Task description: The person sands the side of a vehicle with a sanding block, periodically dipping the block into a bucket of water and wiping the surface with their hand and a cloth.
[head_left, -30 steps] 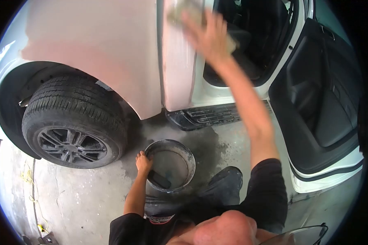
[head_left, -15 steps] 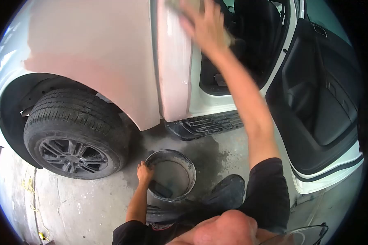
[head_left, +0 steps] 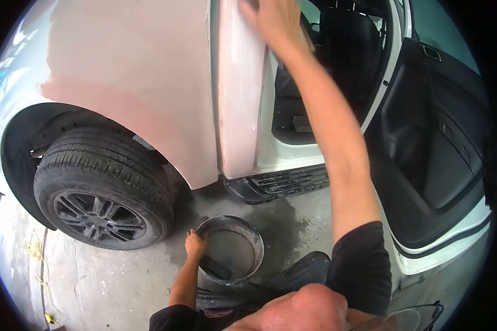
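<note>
My left hand (head_left: pixel 195 244) grips the left rim of a round basin (head_left: pixel 259 249) on the floor. Cloudy water stands in the basin, with a dark block (head_left: pixel 217 268) at its lower left. My right hand (head_left: pixel 273 22) is raised at the top edge, against the pinkish, wet door pillar (head_left: pixel 241 94) of a white vehicle. It is blurred, and something pale shows at its right side, too unclear to name. Left of the pillar, the body panel (head_left: pixel 132 60) has a dull beige and pink surface.
A wheel (head_left: pixel 102 187) stands at the left below the arch. The open door (head_left: pixel 431 143) is at the right, and a black side step (head_left: pixel 281 183) runs under the doorway. A yellow cord (head_left: pixel 41 270) lies on the floor at lower left.
My right hand has moved up along the pillar, partly out of the frame. The vehicle and basin sit slightly lower in view. My left hand stays on the basin's rim.
</note>
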Demonstrator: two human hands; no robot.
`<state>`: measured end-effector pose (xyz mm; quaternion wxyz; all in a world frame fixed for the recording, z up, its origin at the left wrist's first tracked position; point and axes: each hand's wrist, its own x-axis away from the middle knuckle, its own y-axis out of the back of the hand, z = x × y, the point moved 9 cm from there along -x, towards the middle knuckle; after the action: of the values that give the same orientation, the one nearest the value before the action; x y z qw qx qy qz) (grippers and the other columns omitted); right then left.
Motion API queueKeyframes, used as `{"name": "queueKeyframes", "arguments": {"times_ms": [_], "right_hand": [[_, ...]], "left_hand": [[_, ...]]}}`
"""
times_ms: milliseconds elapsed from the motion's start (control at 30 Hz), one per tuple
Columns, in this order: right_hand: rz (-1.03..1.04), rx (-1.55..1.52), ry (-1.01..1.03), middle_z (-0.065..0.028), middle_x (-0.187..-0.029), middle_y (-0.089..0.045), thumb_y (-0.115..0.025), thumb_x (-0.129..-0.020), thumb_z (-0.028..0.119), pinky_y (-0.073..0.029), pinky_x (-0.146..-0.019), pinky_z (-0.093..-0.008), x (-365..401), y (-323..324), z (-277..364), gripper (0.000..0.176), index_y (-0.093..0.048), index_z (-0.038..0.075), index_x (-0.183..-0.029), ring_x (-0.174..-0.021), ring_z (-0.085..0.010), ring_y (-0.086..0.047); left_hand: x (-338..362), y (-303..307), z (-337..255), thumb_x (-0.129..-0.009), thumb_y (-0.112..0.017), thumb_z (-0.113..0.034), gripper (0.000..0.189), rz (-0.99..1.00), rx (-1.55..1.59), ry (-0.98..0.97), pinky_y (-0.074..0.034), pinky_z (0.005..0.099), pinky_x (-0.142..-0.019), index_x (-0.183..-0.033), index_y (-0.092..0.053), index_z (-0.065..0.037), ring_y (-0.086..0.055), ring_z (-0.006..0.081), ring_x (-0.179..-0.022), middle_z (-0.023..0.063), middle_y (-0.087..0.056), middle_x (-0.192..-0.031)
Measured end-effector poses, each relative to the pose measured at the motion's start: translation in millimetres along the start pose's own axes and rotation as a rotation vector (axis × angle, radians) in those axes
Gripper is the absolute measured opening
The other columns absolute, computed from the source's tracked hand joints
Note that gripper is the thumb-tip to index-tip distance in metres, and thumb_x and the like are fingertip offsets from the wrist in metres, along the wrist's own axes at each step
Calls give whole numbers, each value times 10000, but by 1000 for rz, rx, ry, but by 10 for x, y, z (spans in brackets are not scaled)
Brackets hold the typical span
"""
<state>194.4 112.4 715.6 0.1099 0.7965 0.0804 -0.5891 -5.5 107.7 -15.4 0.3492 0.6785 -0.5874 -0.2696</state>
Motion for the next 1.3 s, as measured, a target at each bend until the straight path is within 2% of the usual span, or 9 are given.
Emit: {"name": "queueKeyframes", "arguments": {"times_ms": [300, 467, 567, 667, 800, 867, 933, 1133, 1300], "right_hand": [[-93, 157, 312, -311, -1340, -472, -723, -877, 300, -503, -741, -482, 2069, -245, 431, 558, -560, 343, -1410, -998, -396, -571], [61, -33, -134, -235, -1286, -488, -689, -925, 234, -446, -942, -520, -590, 83, 103, 496, -587, 143, -1402, -1171, -395, -505], [124, 101, 19, -304, -1328, -559, -690, -907, 324, -531, -759, -489, 89, -494, -51, 425, -637, 265, -1324, -1022, -409, -619], [-64, 174, 319, -304, -1423, -473, -666, -943, 315, -524, -832, -522, 2029, -275, 547, 505, -551, 366, -1432, -1021, -462, -602], [23, 161, 427, -308, -1448, -448, -664, -935, 337, -513, -867, -562, 1948, -292, 451, 566, -502, 405, -1473, -1069, -469, -585], [147, 159, 209, -239, -1403, -496, -702, -895, 348, -478, -836, -523, 988, -224, 266, 637, -483, 416, -1489, -1071, -436, -579], [17, 8, 41, -233, -1305, -487, -687, -928, 224, -452, -950, -508, 232, -69, 160, 512, -573, 154, -1422, -1172, -371, -509], [69, 110, 347, -281, -1410, -463, -641, -939, 310, -505, -804, -551, 2413, -327, 570, 508, -557, 392, -1433, -1037, -431, -570], [94, 185, 307, -268, -1394, -489, -730, -857, 306, -486, -831, -516, 1540, -209, 432, 528, -622, 375, -1369, -1068, -427, -547]], "left_hand": [[35, 21, 16, -845, -753, -390, 533, -52, 26, -41, -544, 509, -916, -1151, -575, 9, -650, 435, -1079, 259, -641, -1171], [13, -33, 45, -852, -747, -388, 537, -23, 19, -16, -543, 511, -918, -1170, -576, 8, -645, 443, -1081, 271, -630, -1184], [37, 33, -19, -860, -741, -382, 531, -23, 14, -11, -539, 508, -931, -1184, -576, 5, -637, 448, -1097, 268, -629, -1189], [88, 75, -1, -865, -742, -377, 528, -18, 50, -15, -535, 505, -943, -1190, -574, 2, -631, 449, -1108, 262, -630, -1191], [24, -21, 64, -862, -750, -374, 533, -11, 24, -26, -537, 502, -944, -1191, -570, 4, -632, 448, -1105, 262, -629, -1195], [68, -10, 43, -860, -752, -374, 535, 15, 17, -4, -538, 505, -940, -1188, -567, 6, -632, 445, -1115, 269, -626, -1201], [33, 36, 1, -861, -751, -376, 532, 8, 35, 19, -537, 507, -940, -1182, -568, 6, -632, 441, -1119, 271, -626, -1201], [58, 72, -25, -863, -748, -375, 512, 1, 31, 4, -542, 509, -932, -1164, -566, -4, -635, 437, -1117, 266, -630, -1189], [22, 52, -4, -855, -755, -374, 526, -9, 0, 2, -545, 515, -927, -1178, -557, -8, -636, 442, -1113, 255, -629, -1187]]}}
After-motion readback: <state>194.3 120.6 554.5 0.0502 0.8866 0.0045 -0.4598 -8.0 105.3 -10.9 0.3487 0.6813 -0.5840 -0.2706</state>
